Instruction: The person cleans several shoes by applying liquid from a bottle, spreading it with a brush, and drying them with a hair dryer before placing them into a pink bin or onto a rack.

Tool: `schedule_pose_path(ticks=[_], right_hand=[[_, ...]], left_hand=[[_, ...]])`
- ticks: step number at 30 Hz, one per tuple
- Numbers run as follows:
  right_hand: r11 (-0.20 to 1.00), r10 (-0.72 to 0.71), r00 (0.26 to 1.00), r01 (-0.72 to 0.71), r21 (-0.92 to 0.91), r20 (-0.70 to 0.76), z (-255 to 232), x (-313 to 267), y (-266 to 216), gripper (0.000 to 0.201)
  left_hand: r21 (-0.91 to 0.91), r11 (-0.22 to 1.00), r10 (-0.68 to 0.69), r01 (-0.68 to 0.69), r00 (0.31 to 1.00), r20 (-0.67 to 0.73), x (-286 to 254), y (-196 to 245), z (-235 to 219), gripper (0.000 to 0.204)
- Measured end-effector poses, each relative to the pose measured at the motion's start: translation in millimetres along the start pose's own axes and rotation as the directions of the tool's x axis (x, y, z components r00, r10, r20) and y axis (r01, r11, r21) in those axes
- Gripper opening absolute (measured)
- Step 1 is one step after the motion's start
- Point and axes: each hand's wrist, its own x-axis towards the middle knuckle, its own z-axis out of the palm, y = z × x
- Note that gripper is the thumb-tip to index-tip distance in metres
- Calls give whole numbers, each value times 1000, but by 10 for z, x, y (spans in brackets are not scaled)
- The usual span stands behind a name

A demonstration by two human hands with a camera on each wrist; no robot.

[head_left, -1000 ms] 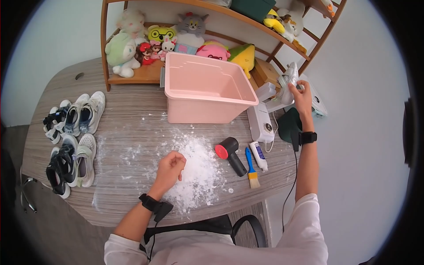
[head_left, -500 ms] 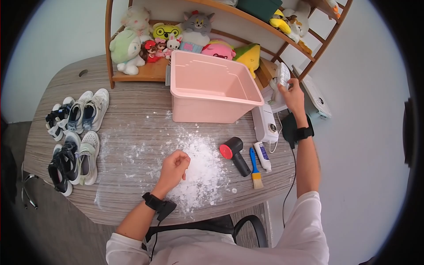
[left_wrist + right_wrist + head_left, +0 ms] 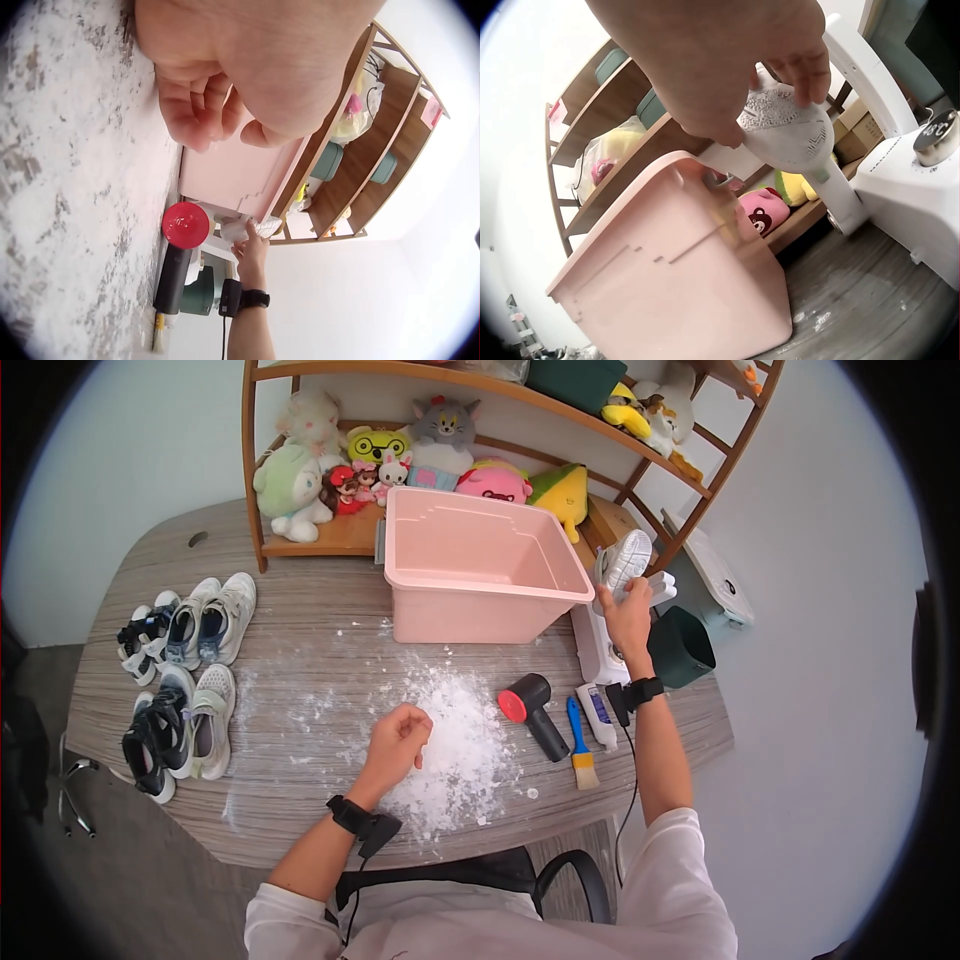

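Note:
My right hand (image 3: 630, 622) grips a white shoe (image 3: 627, 557), its patterned sole turned outward, over the back right of the table. Its sole (image 3: 780, 112) shows large in the right wrist view, where fingers and thumb clasp it from above. Below and beside it stands a white shoe dryer (image 3: 907, 184) with upright arms and a lit dial. Loosely curled and holding nothing, my left hand (image 3: 395, 750) hovers at the left edge of the white powder (image 3: 460, 745). In the left wrist view its fingers (image 3: 202, 120) hang close above the powdery tabletop.
A pink bin (image 3: 460, 615) stands at the table's back, before a wooden shelf with plush toys. Toward the right lie a black-and-red handheld blower (image 3: 540, 725), a blue-handled brush (image 3: 580, 745) and a white tube (image 3: 597, 717). Several shoes (image 3: 210, 720) line the left; a dark green container (image 3: 682, 647) stands right.
My right hand has moved left and toward me with the shoe, away from the table's far right corner, and the sole has turned into view. My left hand has stayed in place.

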Motion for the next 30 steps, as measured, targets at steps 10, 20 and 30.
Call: schedule_pose_path(ticks=[10,20,30], right_hand=[[984,-177,979,178,4,104,-21,-398,425,36],[925,-47,920,-107,365,390,-544,-1580,-91,22],[860,-145,949,-20,511,281,-741,-2120,-352,15]], left_hand=[[71,996,48,-52,998,45,18,-45,-69,20],[794,564,475,-227,875,-88,-317,830,-637,23],[952,-70,655,298,733,-181,-1348,1129,-1596,33]])
